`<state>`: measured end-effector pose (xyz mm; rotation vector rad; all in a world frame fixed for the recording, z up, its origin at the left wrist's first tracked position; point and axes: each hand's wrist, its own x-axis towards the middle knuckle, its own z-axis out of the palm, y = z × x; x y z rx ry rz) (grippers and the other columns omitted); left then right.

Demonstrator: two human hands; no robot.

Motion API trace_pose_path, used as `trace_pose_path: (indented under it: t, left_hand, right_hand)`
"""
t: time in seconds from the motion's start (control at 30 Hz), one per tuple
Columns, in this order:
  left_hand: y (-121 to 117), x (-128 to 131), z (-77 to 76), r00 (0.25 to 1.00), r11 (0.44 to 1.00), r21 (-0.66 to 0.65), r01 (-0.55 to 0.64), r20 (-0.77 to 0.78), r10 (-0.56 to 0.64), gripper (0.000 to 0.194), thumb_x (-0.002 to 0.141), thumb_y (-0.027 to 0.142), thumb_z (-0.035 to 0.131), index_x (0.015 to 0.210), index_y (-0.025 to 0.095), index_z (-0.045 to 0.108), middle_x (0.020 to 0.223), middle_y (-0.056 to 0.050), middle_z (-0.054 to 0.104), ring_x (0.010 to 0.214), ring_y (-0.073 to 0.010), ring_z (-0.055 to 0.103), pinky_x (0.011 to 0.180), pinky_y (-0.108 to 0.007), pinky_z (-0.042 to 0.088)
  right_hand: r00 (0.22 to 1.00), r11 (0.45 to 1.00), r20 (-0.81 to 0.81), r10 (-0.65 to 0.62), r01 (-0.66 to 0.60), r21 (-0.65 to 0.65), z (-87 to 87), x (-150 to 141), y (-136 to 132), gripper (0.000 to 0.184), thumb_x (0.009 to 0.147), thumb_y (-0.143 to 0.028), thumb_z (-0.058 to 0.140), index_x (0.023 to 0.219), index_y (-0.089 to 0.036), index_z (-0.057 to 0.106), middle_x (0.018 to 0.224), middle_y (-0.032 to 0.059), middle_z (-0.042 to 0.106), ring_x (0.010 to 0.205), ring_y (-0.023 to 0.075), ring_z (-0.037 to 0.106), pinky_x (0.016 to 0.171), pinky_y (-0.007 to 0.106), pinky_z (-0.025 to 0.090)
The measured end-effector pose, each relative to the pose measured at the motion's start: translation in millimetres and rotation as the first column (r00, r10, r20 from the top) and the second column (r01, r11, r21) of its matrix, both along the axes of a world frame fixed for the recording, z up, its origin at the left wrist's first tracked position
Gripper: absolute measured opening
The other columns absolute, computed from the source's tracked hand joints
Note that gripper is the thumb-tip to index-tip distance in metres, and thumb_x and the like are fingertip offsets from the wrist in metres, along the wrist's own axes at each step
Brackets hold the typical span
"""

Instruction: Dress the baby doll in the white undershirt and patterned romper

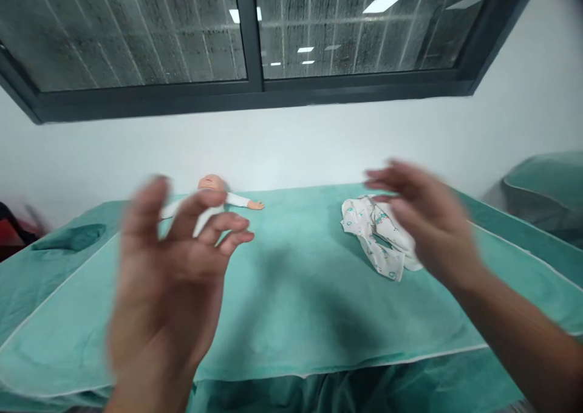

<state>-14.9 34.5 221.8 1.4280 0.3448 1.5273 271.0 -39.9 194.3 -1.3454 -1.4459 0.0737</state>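
My left hand [168,279] is raised in front of me over the green sheet [296,291], fingers spread and curled, holding nothing. Behind it lies a baby doll [214,194] in white, partly hidden by my fingers, one arm stretched to the right. My right hand [423,218] hovers with fingers stretched out, empty, just above and in front of a crumpled white patterned baby garment [373,234] on the sheet. Both hands are blurred by motion.
The green sheet covers a bed against a white wall under a dark-framed window [255,36]. A green pillow [546,188] lies at the far right. Something red and dark [11,231] shows at the left edge.
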Motion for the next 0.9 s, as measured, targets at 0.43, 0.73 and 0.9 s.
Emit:
trace_pose_path:
  t: [0.43,0.73,0.9]
  left_hand:
    - [98.5,48.2,-203.0,0.791,0.902,-0.41,-0.134,-0.592,-0.152,0.04,0.077,0.05,0.064,0.102,0.019,0.07,0.095,-0.01,0.069,0.085,-0.0235,0.064,0.069,-0.034,0.05]
    - [111.5,76.0,-215.8,0.674,0.981,-0.087,-0.174,-0.737,0.055,0.027,0.079,0.043,0.065,0.097,0.025,0.074,0.09,-0.005,0.069,0.077,-0.0199,0.057,0.078,-0.033,0.044]
    - [114.8,73.8,-210.5,0.867,0.909,-0.415,-0.029,-0.464,-0.184,0.051,0.07,0.041,0.077,0.115,0.021,0.065,0.101,-0.007,0.068,0.077,-0.0164,0.059,0.074,-0.03,0.047]
  right_hand:
    - [0.932,0.798,0.233,-0.277,0.358,-0.485,-121.3,128.1,100.7,0.035,0.093,-0.031,0.033,0.11,-0.016,0.06,0.095,0.0101,0.068,0.098,0.0247,0.063,0.084,0.038,0.049]
    - [0.775,0.927,-0.518,0.363,-0.248,0.28,49.8,100.6,139.6,0.029,0.093,-0.048,0.043,0.103,-0.026,0.06,0.111,0.0032,0.068,0.106,0.0248,0.064,0.084,0.049,0.054]
    - [0.687,0.86,-0.52,0.508,-0.44,0.259,69.4,10.1,127.7,0.048,0.096,-0.054,0.032,0.113,-0.02,0.061,0.114,0.0023,0.064,0.118,0.0239,0.058,0.093,0.047,0.051]
